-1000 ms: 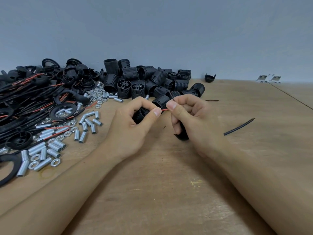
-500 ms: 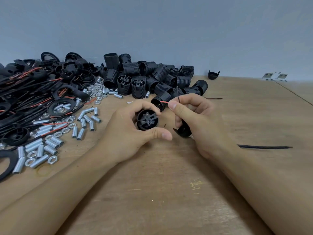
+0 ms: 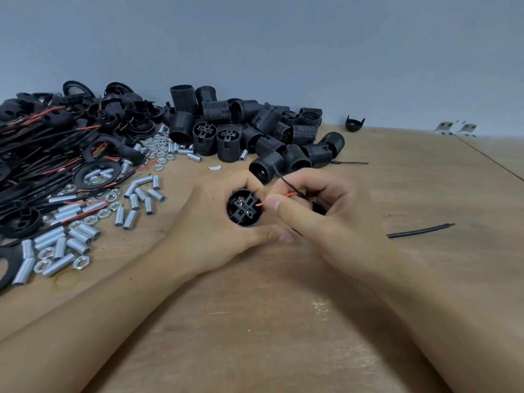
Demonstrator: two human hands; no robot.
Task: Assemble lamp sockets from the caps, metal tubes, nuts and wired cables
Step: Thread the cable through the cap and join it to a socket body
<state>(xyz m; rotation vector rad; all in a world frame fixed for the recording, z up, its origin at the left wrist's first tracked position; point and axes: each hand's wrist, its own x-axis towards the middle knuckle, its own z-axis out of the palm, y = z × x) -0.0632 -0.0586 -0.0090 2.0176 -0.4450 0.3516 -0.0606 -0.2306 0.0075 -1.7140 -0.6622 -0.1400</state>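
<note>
My left hand (image 3: 215, 231) grips a black socket body (image 3: 244, 207) with its terminal end turned toward me. My right hand (image 3: 317, 214) pinches a red wire (image 3: 290, 195), whose bare tip sits at the socket's right edge. A thin black wire (image 3: 282, 180) curls up from the same hand. A black cap part (image 3: 319, 208) is partly hidden under my right fingers. The black cable (image 3: 419, 230) trails out to the right across the table.
Black threaded socket bodies (image 3: 249, 131) are piled at the back centre. Wired cables and caps (image 3: 48, 143) lie heaped on the left, with metal tubes and nuts (image 3: 85, 222) scattered in front. One lone cap (image 3: 354, 124) and small metal brackets (image 3: 456, 128) sit by the wall.
My left hand turned the socket so its terminal face points at me and lowered it. My right hand brought the red wire tip to the socket. The trailing cable shifted on the table.
</note>
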